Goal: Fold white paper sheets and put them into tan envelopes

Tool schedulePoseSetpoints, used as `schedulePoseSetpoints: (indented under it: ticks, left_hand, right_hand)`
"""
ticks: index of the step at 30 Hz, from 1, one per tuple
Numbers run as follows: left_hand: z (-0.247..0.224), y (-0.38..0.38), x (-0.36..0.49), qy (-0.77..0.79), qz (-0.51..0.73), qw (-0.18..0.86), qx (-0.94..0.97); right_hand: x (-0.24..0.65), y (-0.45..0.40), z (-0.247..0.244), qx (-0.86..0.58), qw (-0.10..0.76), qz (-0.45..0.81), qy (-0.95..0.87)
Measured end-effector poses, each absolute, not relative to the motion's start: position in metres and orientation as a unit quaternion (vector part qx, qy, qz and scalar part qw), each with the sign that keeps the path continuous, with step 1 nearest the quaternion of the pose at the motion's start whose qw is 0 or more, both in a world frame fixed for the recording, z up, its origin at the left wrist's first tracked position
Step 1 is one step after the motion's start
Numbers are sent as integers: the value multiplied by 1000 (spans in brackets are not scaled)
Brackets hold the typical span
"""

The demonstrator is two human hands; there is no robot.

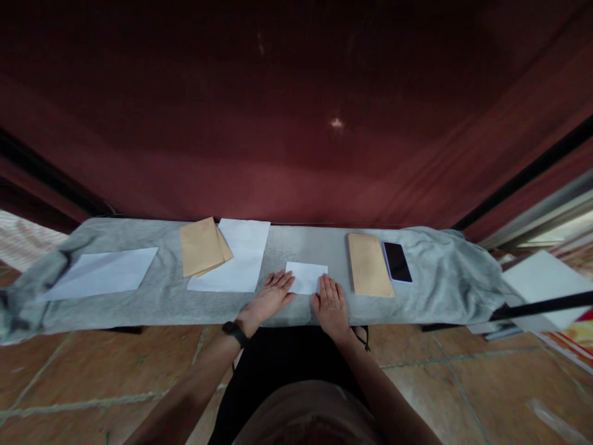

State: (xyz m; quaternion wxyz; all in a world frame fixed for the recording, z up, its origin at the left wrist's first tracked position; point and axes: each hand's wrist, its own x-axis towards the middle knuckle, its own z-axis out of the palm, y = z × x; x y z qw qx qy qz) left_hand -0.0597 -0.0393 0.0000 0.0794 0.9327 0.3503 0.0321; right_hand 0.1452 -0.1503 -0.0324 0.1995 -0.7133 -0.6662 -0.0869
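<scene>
A small white paper (306, 277) lies flat on the grey cloth between my hands. My left hand (274, 296) rests flat with its fingers spread at the paper's left edge. My right hand (332, 306) lies palm down on the paper's right edge, fingers extended. To the left, two overlapping brown envelopes (200, 247) lie partly on a larger white sheet (241, 253). More brown envelopes (369, 264) are stacked to the right of my right hand.
A phone (397, 262) lies beside the right envelopes. Another white sheet (109, 271) is at the far left of the cloth-covered bench (306, 240). A dark red panel (296, 123) rises behind it. White boards (546, 284) stand at the right end, near a black bar.
</scene>
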Motion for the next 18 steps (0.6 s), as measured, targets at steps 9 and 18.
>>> schedulePoseSetpoints:
  ticks: [9,18]
  left_hand:
    - [14,-32,-45,351,44,64,933]
    - [61,-45,-34,379,270,111,878]
  right_hand:
    - [145,-148,-30,-718,216,-63,-659]
    - [136,-115,20,-686,436,245,-528]
